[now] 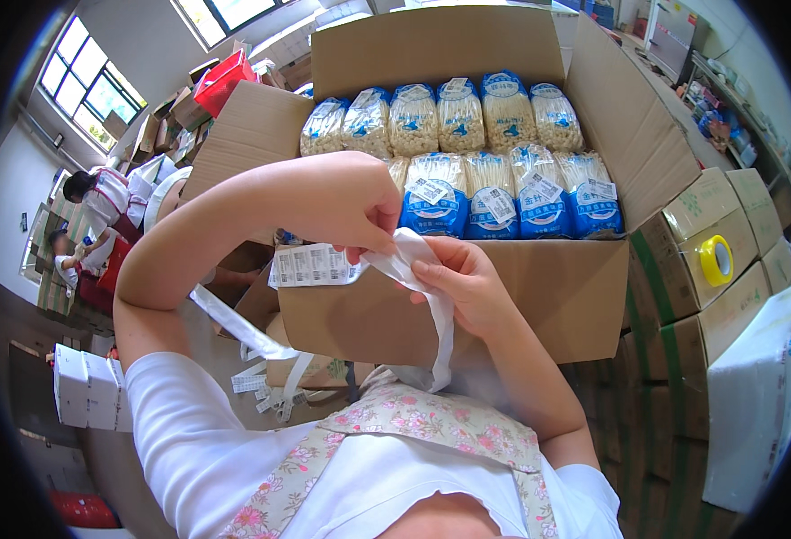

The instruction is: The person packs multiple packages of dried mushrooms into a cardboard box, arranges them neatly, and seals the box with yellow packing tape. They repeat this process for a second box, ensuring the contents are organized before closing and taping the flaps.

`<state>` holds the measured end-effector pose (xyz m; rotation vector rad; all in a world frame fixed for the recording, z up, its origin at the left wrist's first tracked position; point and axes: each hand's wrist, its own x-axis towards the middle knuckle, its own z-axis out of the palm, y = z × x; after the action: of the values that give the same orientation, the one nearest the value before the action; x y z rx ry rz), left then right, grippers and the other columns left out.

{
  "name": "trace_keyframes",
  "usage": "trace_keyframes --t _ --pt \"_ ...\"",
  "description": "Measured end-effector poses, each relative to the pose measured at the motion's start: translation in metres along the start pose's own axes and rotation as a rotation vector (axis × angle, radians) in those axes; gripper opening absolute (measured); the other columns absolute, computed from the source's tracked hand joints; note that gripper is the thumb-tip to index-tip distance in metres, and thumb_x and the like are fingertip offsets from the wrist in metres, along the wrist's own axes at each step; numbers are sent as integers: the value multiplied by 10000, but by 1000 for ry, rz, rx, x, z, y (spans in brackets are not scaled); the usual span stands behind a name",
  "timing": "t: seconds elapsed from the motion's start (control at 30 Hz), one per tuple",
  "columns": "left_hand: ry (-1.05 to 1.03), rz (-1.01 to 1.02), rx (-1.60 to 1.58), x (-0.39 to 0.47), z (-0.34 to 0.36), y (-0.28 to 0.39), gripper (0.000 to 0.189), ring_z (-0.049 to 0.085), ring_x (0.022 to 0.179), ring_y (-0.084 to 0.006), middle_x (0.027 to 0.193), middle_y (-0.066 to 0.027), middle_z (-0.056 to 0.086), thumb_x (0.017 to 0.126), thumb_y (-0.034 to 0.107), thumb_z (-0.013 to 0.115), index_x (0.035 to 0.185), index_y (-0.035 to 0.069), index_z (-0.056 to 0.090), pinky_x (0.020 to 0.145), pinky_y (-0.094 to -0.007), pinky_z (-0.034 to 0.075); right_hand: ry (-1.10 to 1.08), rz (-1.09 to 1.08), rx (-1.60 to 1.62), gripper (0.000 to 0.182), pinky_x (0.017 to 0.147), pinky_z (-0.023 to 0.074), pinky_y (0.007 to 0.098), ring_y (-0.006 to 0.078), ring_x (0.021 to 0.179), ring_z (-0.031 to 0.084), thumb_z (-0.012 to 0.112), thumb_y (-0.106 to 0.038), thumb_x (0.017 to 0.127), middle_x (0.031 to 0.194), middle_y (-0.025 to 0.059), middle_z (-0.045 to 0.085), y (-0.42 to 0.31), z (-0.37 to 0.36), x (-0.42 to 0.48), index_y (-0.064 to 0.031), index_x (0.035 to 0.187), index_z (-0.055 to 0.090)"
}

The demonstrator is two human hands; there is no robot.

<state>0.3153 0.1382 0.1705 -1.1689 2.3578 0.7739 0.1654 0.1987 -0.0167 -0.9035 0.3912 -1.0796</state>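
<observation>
My left hand (362,202) bends over the near edge of an open cardboard box (449,303), its fingertips pinching a white strip of labels (315,265). The printed part of that strip hangs to the left of those fingers. My right hand (466,279) grips the strip's blank backing (442,323) just to the right, between thumb and fingers, and a loose tail drops towards my apron (436,421). Inside the box, two rows of bagged enoki mushrooms (436,192) stand upright in blue-and-clear plastic. Several bags bear a white sticker (498,203) with a printed code.
Stacked cartons (705,256) on the right carry a roll of yellow tape (716,261), beside a white foam box (759,397). Label strips (281,391) trail below left. Two people (102,195) are at the far left, near a red crate (226,82) on piled boxes.
</observation>
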Motion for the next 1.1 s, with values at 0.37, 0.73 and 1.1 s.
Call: trace_keyframes --t 0.37,0.73,1.1 --pt "109 -83 154 9 -18 13 291 701 636 -114 675 -39 689 899 256 665 732 18 674 528 -246 514 -119 2 105 588 786 544 243 112 862 668 649 -81 906 944 69 676 -4 -14 -2 38 1415 381" --pt "-30 -62 271 9 29 3 253 684 580 -135 626 -90 677 810 192 711 687 -26 680 551 -271 518 -108 -44 -96 615 788 534 271 185 851 697 581 60 872 1036 154 669 -3 -6 -5 7 1436 342" --pt "83 42 426 13 36 10 182 620 532 -222 602 -125 640 772 143 637 735 -21 709 565 -323 503 -54 -72 -11 648 778 495 230 95 901 615 589 52 888 1013 93 659 3 -14 -3 -7 1476 324"
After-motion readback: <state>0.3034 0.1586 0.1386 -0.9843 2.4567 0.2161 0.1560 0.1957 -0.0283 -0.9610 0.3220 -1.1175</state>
